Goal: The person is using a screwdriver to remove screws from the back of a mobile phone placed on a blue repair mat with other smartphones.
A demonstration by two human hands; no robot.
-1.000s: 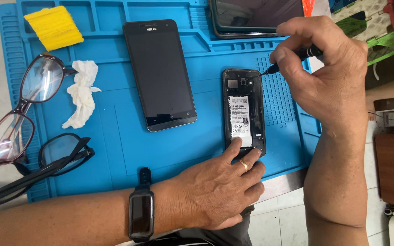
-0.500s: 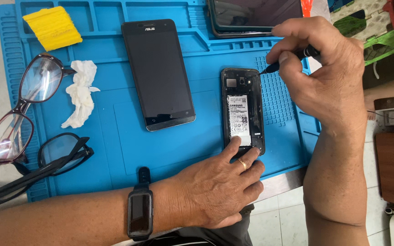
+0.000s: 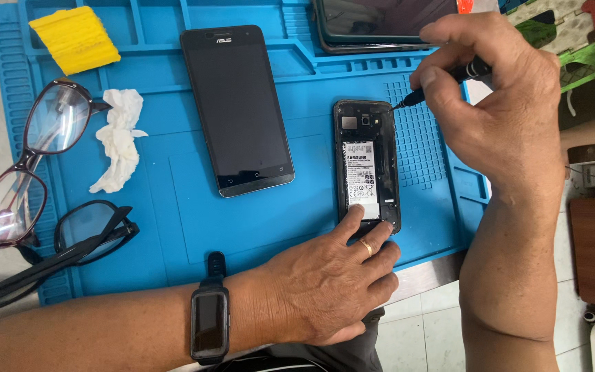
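Note:
A small black phone (image 3: pixel 367 165) lies face down with its back cover off, its white battery showing, on a blue work mat (image 3: pixel 173 220). My left hand (image 3: pixel 325 282) presses two fingers on the phone's near end and holds it flat. My right hand (image 3: pixel 497 103) grips a thin black screwdriver (image 3: pixel 442 83); its tip touches the phone's upper right corner. A black watch sits on my left wrist.
A larger black phone (image 3: pixel 237 110) lies screen up left of the open one. Another dark device (image 3: pixel 380 24) rests at the mat's far edge. A yellow cloth (image 3: pixel 76 38), a crumpled white tissue (image 3: pixel 120 138) and two pairs of glasses (image 3: pixel 29 165) sit at the left.
The screwdriver tip stays at the phone's upper right corner; my right hand shifted only slightly. My left hand keeps pressing the phone's near end.

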